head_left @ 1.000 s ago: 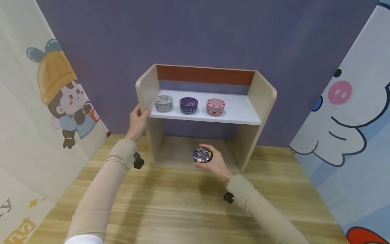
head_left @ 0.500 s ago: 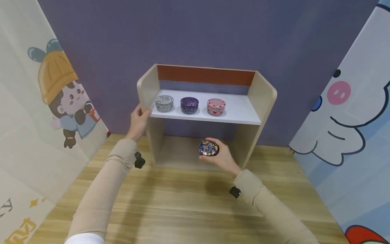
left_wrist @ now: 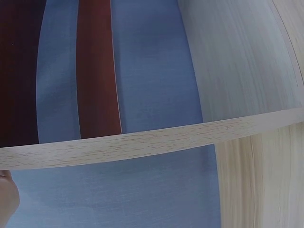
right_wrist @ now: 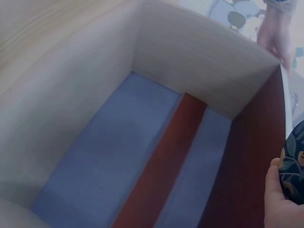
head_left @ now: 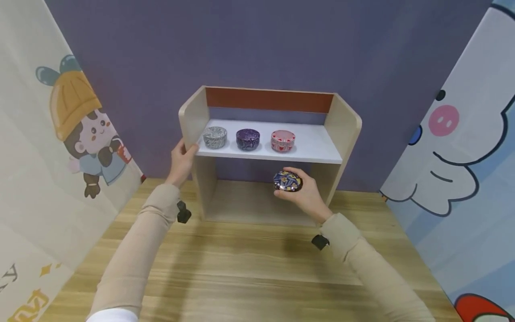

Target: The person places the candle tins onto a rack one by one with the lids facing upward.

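Observation:
My right hand (head_left: pixel 307 197) holds a round tin (head_left: pixel 288 181) with a dark blue, yellow-flowered pattern, between thumb and fingers. It hovers in front of the lower opening of a small two-tier shelf (head_left: pixel 350 134), just below the front edge of the white board. In the right wrist view, part of the dark tin (right_wrist: pixel 293 164) shows at the right edge. My left hand (head_left: pixel 182 163) grips the shelf's left side panel at board height. On the white board stand three tins in a row: a silver-grey tin (head_left: pixel 215 137), a purple tin (head_left: pixel 247 140) and a pink heart-patterned tin (head_left: pixel 283 141).
The shelf stands on a wood-grain table (head_left: pixel 241 268) against a purple-blue backdrop (head_left: pixel 265 44). A reddish-brown rail (head_left: pixel 269 99) spans its upper back. Printed cartoon curtains flank the table left and right. The lower board (head_left: pixel 241 205) is pale wood.
My right hand has moved up and to the right with the flowered tin, from low in the lower opening to near the white board's edge. The left hand keeps its place.

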Demonstrator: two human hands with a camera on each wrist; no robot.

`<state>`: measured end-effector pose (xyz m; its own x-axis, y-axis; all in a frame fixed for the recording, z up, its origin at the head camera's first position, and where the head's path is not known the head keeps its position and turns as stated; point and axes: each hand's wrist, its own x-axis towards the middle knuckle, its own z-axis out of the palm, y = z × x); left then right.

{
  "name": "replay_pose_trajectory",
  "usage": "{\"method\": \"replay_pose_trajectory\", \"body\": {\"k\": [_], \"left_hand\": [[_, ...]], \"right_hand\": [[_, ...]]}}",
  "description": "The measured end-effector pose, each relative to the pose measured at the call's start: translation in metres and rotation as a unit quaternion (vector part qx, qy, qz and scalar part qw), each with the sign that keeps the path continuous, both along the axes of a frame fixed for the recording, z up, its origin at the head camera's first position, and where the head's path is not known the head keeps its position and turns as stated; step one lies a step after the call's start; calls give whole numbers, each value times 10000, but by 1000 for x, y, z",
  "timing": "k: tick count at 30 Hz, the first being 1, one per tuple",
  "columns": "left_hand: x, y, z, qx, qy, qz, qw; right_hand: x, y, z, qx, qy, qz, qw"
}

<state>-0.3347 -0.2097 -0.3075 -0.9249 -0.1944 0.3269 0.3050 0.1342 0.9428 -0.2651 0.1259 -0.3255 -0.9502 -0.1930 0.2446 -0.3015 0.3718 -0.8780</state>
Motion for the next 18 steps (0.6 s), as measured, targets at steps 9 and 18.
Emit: {"method": "replay_pose_trajectory", "body": {"k": [9, 18], "left_hand": [[0, -1, -4, 10, -15, 69, 10000], [0, -1, -1, 25, -17, 39, 10000]], "right_hand": [[-2, 15, 19, 19, 136, -282, 9995], [-8, 29, 36, 53, 289, -469, 9985]]}}
